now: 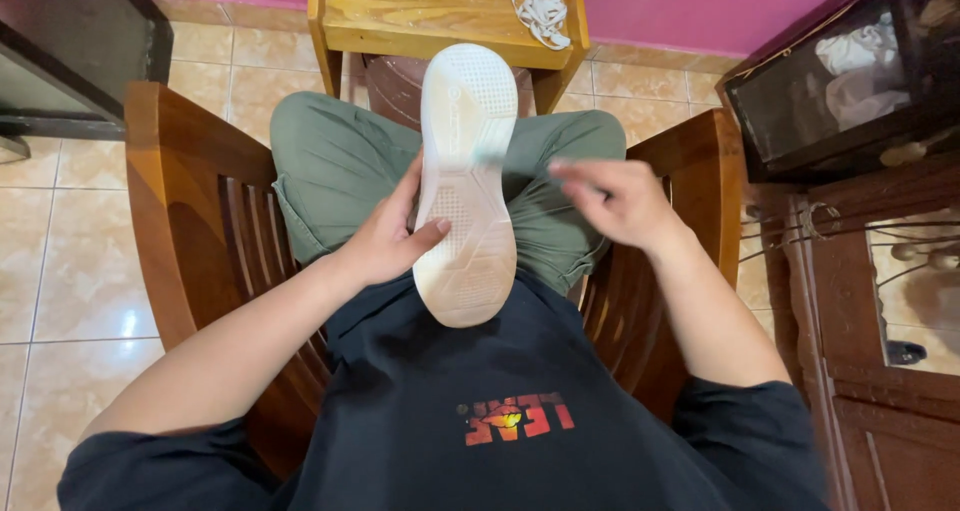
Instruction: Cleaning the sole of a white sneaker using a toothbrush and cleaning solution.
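Observation:
A white shoe [466,161] rests sole-up on my lap, toe pointing away from me. My left hand [385,239] grips its left side near the heel, thumb laid across the sole. My right hand [612,199] hovers just right of the shoe, blurred, fingers bent toward the sole's edge; a faint pale smear near its fingertips may be something small, but I cannot tell. I sit in a wooden armchair [170,181], wearing green shorts and a dark shirt.
A small wooden table [420,16] stands in front of my knees with a bundle of white laces [542,13] on it. A dark cabinet with glass doors [850,171] stands at the right, dark furniture [70,41] at the upper left, beige floor tiles [70,271] below.

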